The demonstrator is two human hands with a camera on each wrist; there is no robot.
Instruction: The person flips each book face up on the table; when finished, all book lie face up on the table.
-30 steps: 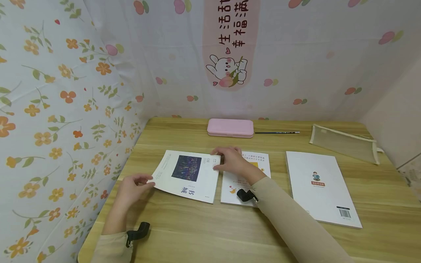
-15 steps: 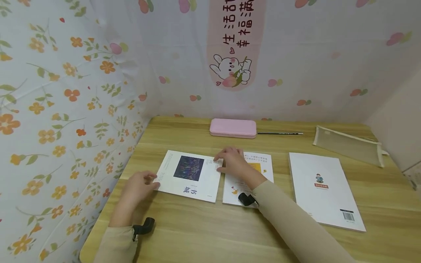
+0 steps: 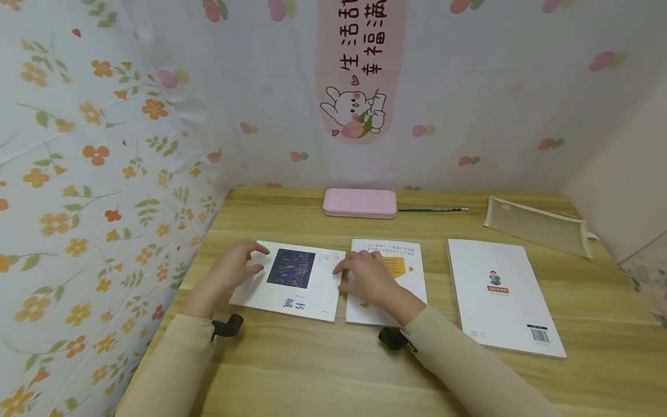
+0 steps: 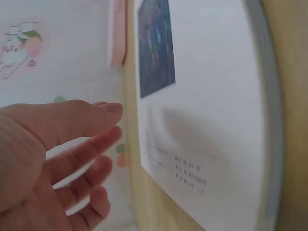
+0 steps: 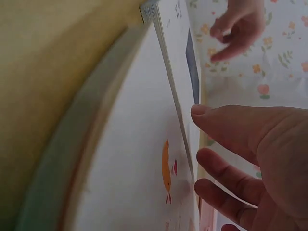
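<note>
A white magazine (image 3: 323,298) with a dark picture on its cover lies flat at the left of the table. My left hand (image 3: 229,272) hovers over its left end, fingers loosely bent; in the left wrist view, air shows between the fingertips (image 4: 113,109) and the cover. At the magazine's right edge is my right hand (image 3: 371,281), palm over a white book (image 3: 411,289) with a yellow patch. Seen from the right wrist, thumb and fingers stand apart with nothing pinched between them, the thumb tip right by the magazine's edge.
A larger white book (image 3: 505,318) with a barcode lies farther right. Along the back are a pink pencil case (image 3: 359,202), a pencil (image 3: 433,209) and a pale mesh pouch (image 3: 539,226). Patterned cloth (image 3: 250,87) hangs behind the table and on the left.
My left hand has let go of the magazine's left edge and risen over its far left corner. The magazine's raised left end has come down flat. My right hand has loosened at the right edge.
</note>
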